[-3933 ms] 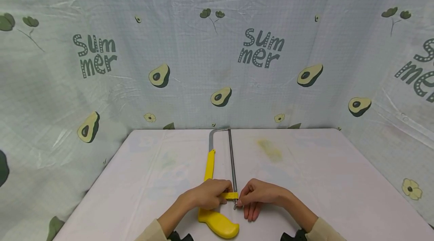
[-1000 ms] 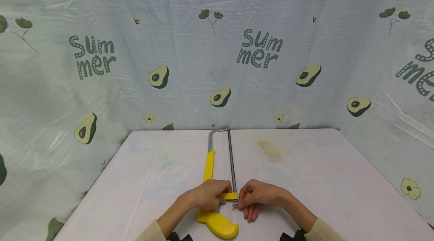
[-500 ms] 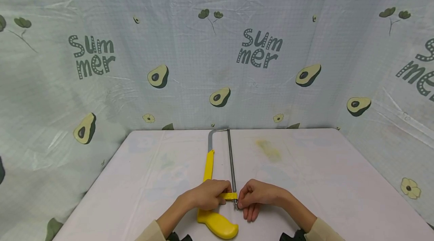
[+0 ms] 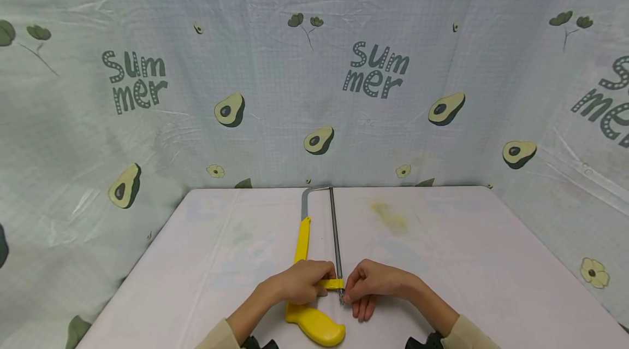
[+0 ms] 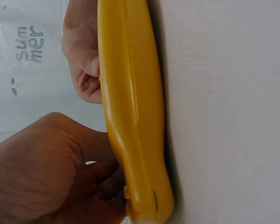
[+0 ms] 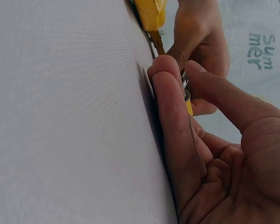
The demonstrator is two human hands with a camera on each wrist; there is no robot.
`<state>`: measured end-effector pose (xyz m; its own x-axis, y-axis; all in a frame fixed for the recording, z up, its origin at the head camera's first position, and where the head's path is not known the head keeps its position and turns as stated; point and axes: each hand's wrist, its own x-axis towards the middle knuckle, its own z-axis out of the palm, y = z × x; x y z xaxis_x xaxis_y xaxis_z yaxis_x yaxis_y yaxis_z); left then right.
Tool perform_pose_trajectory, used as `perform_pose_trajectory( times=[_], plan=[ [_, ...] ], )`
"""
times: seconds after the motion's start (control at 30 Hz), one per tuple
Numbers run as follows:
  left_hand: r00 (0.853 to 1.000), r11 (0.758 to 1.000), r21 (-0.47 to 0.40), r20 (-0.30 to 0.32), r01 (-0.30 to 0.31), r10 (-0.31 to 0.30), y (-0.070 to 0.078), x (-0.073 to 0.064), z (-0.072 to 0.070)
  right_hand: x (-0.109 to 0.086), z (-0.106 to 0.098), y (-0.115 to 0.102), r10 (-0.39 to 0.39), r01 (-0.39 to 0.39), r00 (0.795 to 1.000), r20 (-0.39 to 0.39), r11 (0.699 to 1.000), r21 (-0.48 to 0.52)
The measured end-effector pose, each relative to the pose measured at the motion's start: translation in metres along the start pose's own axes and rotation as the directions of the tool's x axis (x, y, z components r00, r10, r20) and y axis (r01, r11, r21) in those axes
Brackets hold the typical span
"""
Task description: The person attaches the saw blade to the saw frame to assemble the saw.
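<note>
A hacksaw with a yellow handle (image 4: pixel 316 325) lies on the table, its grey bow (image 4: pixel 306 204) at the far end. Down its right side runs a thin dark blade (image 4: pixel 336 234) into a yellow crosspiece (image 4: pixel 334 284). My left hand (image 4: pixel 306 280) grips the frame by that crosspiece, fingers curled round it. At the blade's near end sits a small metal wing nut (image 4: pixel 341 298), which my right hand (image 4: pixel 372 282) pinches between thumb and forefinger. The other right fingers rest low by the table. The handle (image 5: pixel 133 107) hides much of the work in the left wrist view.
A white cloth covers the table (image 4: pixel 442 256), with a yellowish stain (image 4: pixel 390 218) right of the saw. Behind and at both sides hangs a pale curtain (image 4: pixel 275 65) printed with avocados and lettering.
The wing nut shows at a different angle from frame to frame, as the right fingertips shift slightly on it. The left hand and the hacksaw keep their place.
</note>
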<state>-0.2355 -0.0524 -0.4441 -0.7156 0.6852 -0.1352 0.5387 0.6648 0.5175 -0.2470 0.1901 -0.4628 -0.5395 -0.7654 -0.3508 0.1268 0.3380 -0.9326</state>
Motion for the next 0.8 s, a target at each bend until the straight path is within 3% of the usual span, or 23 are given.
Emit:
perform_pose_trajectory(
  times=[0.8],
  plan=[
    [1.000,1.000,0.001,0.004,-0.009,0.009,0.0011,-0.0015,-0.0020,0.0013,0.0067,-0.0042,0.020,-0.022,0.997,-0.071,0.999,-0.032]
  ],
)
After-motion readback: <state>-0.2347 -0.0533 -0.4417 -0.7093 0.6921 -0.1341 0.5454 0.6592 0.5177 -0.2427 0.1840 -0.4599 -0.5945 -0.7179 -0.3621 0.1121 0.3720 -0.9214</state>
